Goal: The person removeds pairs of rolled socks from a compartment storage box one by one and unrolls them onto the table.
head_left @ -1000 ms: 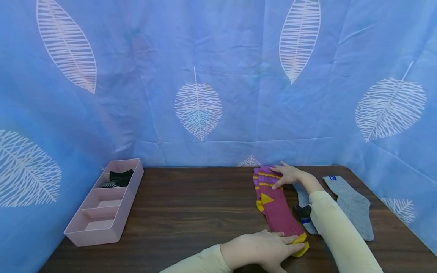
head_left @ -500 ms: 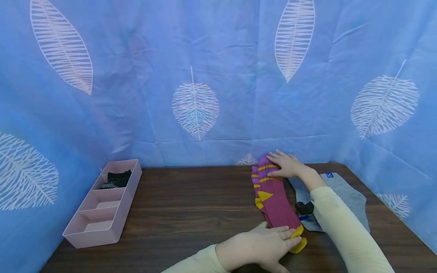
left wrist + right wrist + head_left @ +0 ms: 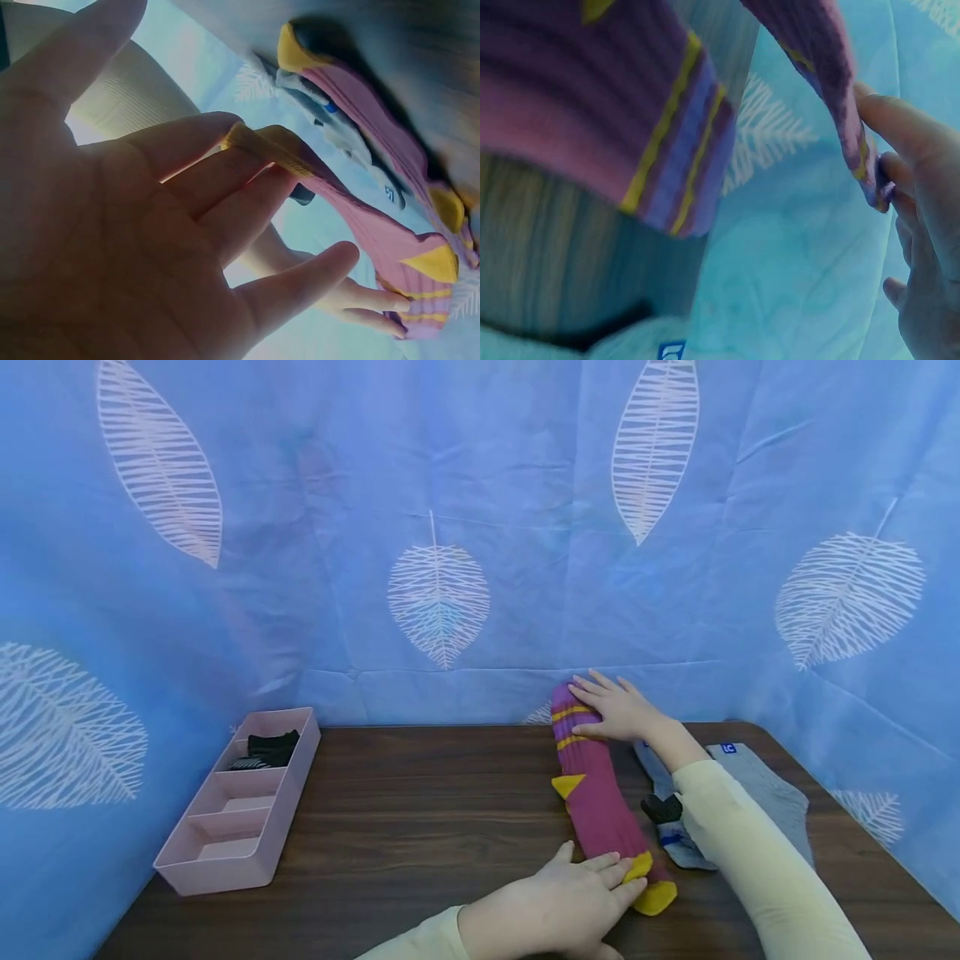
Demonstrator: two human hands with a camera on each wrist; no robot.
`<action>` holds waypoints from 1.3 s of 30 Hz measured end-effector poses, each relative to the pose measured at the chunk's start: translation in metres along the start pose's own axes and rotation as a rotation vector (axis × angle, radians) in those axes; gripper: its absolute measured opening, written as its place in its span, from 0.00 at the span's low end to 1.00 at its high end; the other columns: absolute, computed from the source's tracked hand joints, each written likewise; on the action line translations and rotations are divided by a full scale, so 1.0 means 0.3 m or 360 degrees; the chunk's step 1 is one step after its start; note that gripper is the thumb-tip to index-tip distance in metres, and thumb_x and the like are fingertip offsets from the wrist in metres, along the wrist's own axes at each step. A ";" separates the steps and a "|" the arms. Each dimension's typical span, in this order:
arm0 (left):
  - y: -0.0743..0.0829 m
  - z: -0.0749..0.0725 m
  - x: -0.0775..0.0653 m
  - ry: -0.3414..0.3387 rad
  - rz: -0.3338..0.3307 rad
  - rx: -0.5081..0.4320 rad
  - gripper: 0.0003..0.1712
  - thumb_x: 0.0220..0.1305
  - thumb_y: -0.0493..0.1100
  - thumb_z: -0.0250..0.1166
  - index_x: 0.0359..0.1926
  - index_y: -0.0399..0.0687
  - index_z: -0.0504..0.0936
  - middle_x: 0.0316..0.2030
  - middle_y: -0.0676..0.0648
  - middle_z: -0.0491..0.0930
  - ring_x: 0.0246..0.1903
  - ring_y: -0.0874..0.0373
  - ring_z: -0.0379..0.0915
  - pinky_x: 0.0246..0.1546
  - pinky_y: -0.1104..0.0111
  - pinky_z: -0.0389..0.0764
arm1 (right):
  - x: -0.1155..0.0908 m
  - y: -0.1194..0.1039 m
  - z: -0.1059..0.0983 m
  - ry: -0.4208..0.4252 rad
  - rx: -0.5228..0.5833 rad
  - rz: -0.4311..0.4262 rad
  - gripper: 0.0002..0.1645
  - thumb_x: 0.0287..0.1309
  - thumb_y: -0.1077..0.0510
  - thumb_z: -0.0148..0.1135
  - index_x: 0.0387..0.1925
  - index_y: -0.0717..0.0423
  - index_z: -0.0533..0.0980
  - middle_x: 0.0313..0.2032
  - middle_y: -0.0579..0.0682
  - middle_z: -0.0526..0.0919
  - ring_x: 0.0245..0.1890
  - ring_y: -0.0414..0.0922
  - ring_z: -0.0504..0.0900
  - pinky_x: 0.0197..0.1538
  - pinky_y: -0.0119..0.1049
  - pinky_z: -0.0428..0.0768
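Note:
Both hands hold a maroon sock (image 3: 600, 814) with a yellow heel and toe and a purple striped cuff, stretched lengthwise between them. My left hand (image 3: 558, 902) pinches its yellow toe between extended fingers, the thumb held away in the left wrist view. At the far end, my right hand (image 3: 618, 710) grips the cuff between thumb and fingers, raised over the table's back edge. A matching sock (image 3: 367, 112) lies on the table underneath, its yellow toe (image 3: 656, 899) showing beside the left fingertips in the head view.
Grey socks (image 3: 768, 797) lie on the right, partly hidden by the right sleeve. A small black object (image 3: 662, 810) shows beside that sleeve. On the left stands a pink divided box (image 3: 288, 810), with black socks (image 3: 272, 748) toward its far end. A blue leaf-print curtain hangs behind the table.
The upper maroon sock has risen off its mate and shifted slightly left. My right hand has moved up with the cuff; the left has moved slightly left with the toe.

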State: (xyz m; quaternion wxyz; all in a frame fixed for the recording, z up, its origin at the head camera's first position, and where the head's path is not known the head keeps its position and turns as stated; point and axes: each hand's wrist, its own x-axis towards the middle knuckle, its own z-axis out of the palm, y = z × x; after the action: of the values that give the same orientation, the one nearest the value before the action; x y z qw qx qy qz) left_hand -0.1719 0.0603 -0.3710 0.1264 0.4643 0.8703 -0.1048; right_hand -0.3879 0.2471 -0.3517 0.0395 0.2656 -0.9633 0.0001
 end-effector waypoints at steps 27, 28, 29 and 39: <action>-0.070 0.129 -0.178 0.0101 -0.0185 0.0077 0.38 0.65 0.68 0.54 0.72 0.66 0.61 0.72 0.61 0.59 0.73 0.67 0.52 0.68 0.53 0.65 | 0.179 -0.244 0.054 -0.0024 0.0058 -0.0268 0.50 0.62 0.32 0.56 0.76 0.50 0.52 0.77 0.53 0.48 0.78 0.58 0.41 0.73 0.65 0.43; -0.072 0.133 -0.179 0.0092 -0.0190 0.0075 0.38 0.65 0.69 0.54 0.72 0.66 0.61 0.72 0.61 0.59 0.73 0.67 0.53 0.68 0.53 0.65 | 0.183 -0.248 0.059 -0.0031 0.0053 -0.0274 0.50 0.62 0.32 0.56 0.76 0.50 0.52 0.77 0.53 0.48 0.78 0.58 0.41 0.73 0.66 0.43; -0.073 0.137 -0.179 0.0078 -0.0195 0.0068 0.38 0.65 0.69 0.54 0.72 0.67 0.61 0.72 0.61 0.59 0.73 0.67 0.53 0.68 0.53 0.65 | 0.185 -0.252 0.063 -0.0044 0.0040 -0.0274 0.50 0.62 0.32 0.55 0.76 0.50 0.52 0.77 0.53 0.48 0.78 0.58 0.41 0.73 0.65 0.44; -0.069 0.157 -0.150 -0.0054 -0.0140 -0.0004 0.35 0.68 0.68 0.48 0.73 0.70 0.58 0.74 0.63 0.53 0.73 0.69 0.49 0.69 0.55 0.63 | 0.182 -0.243 0.106 -0.0328 0.0006 -0.0195 0.51 0.61 0.32 0.56 0.76 0.52 0.52 0.77 0.55 0.48 0.77 0.59 0.40 0.73 0.65 0.41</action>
State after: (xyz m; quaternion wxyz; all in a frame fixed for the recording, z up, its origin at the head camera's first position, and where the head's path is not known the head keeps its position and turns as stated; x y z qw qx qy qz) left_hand -0.1591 -0.0003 -0.4001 0.1368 0.4237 0.8877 -0.1169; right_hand -0.3997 0.1559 -0.3807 -0.0603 0.3226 -0.9442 -0.0278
